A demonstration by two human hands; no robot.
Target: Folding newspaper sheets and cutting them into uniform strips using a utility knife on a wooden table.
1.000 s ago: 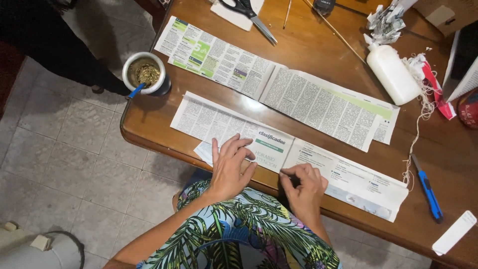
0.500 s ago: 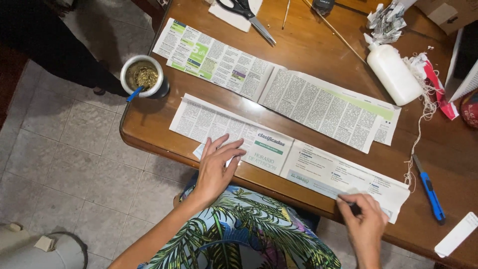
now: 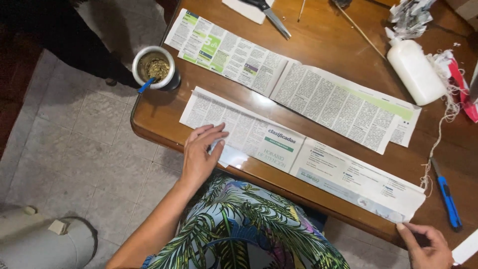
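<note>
A long folded newspaper strip [image 3: 328, 172] lies along the near edge of the wooden table [image 3: 154, 117]. My left hand [image 3: 199, 154] rests flat on the strip's left part, fingers spread. My right hand [image 3: 423, 245] is at the strip's far right end, one fingertip touching its corner. That hand's fingers are curled and the frame's edge cuts part of it off. I cannot make out anything in it. A second, longer newspaper strip [image 3: 308, 84] lies parallel behind the first.
A metal cup [image 3: 154, 67] of green herb with a blue straw stands at the table's left corner. Scissors [image 3: 269, 12], a thin stick [image 3: 358, 25], a white glue bottle [image 3: 416, 72], string [image 3: 443, 134] and a blue cutter [image 3: 448, 197] lie to the back and right. Tiled floor is on the left.
My right hand has slid along the near strip's front edge, from beside my left hand to the right end. My left hand has stayed on the strip's left part.
</note>
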